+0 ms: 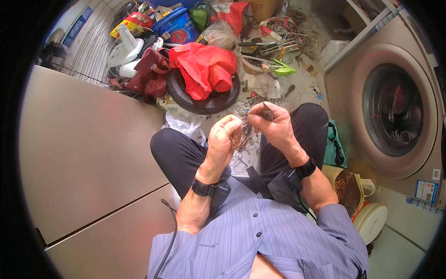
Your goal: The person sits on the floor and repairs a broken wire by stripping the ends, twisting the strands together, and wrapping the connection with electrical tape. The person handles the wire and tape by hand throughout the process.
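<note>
My left hand [221, 138] is closed in front of my knees, its thumb and forefinger pinched together. Thin wire strands [245, 132] show between and below the two hands; whether the left fingers grip one of them I cannot make out. Close by on the right, my right hand [280, 129] is closed around a small dark flat piece with a pointed tip [268, 112], which looks like a knife blade. A tiny blue bit [246, 112] shows at the right fingertips. The two hands are slightly apart.
Beyond my knees lie a black tyre [204, 106] with a red bag [204, 65] on it, a blue bucket [176, 28], a tangle of wires [297, 35] and green-handled cutters [284, 69]. A washing machine [355, 100] stands right, a large beige panel [88, 149] left, a lidded tub [373, 221] lower right.
</note>
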Tool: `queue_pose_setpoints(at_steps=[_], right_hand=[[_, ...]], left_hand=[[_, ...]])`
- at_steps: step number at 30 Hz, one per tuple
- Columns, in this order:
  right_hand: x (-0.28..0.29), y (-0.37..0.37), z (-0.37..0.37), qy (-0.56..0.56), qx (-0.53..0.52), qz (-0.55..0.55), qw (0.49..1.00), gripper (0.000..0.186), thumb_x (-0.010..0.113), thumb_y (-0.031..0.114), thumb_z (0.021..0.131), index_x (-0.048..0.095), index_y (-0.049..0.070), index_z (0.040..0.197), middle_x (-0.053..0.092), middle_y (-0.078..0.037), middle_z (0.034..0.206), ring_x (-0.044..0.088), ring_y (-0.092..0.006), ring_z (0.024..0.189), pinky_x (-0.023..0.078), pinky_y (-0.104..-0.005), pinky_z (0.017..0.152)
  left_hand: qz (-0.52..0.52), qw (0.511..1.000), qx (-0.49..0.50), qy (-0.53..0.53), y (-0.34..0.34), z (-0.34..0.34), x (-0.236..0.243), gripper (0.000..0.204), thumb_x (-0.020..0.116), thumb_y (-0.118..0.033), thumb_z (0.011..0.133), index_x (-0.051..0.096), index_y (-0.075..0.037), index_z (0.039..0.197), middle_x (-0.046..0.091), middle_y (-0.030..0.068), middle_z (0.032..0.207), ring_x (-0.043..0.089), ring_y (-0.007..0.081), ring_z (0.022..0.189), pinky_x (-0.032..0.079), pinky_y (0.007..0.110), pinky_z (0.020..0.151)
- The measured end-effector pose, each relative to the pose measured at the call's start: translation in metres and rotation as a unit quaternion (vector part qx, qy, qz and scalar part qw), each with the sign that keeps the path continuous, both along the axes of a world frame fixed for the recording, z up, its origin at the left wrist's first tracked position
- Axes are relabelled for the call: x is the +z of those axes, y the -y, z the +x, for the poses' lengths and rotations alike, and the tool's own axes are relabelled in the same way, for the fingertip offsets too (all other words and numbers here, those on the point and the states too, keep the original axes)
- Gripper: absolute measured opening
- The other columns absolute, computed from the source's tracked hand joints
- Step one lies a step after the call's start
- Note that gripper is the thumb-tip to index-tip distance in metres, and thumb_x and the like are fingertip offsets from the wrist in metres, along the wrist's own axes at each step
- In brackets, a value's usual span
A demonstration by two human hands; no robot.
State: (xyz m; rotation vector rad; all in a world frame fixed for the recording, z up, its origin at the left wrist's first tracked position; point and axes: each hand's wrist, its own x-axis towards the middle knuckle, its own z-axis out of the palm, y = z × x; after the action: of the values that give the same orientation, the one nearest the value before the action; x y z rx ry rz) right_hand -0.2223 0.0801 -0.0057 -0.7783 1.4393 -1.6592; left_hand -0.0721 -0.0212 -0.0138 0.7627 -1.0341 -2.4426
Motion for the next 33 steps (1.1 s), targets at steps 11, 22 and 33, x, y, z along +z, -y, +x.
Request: queue_pose_setpoints(at_steps=[11,22,33], right_hand=[[0.003,-0.001,-0.009,-0.360,-0.028,-0.085,0.929,0.011,0.075,-0.001,0.080,0.069,0.003,0.089,0.065,-0.012,0.083,0.066,-0.0272,0.072,0.053,-0.0346,0.066],[-0.008,0.004,0.017,-0.478,-0.084,-0.122,0.866,0.018,0.077,-0.002,0.076,0.068,0.003,0.090,0.067,-0.012,0.084,0.068,-0.0313,0.074,0.055,-0.0381,0.065],[-0.011,0.001,0.016,-0.327,-0.022,-0.050,0.943,0.022,0.079,0.001,0.085,0.072,0.000,0.105,0.072,-0.012,0.088,0.071,-0.0207,0.078,0.055,-0.0308,0.067]], left_hand=[[-0.419,0.894,0.018,0.157,0.005,0.008,0.008,0.009,0.069,-0.010,0.098,0.068,-0.001,0.096,0.060,0.0023,0.074,0.051,0.0083,0.062,0.039,0.025,0.055],[-0.165,0.978,0.114,0.058,-0.001,0.006,-0.003,0.011,0.068,-0.010,0.102,0.070,0.001,0.103,0.064,0.0007,0.077,0.049,0.0064,0.056,0.036,0.024,0.051],[-0.048,0.996,0.077,0.004,0.002,0.006,-0.001,0.013,0.071,-0.010,0.099,0.075,-0.001,0.107,0.067,-0.0011,0.078,0.048,0.0020,0.057,0.033,0.019,0.050]])
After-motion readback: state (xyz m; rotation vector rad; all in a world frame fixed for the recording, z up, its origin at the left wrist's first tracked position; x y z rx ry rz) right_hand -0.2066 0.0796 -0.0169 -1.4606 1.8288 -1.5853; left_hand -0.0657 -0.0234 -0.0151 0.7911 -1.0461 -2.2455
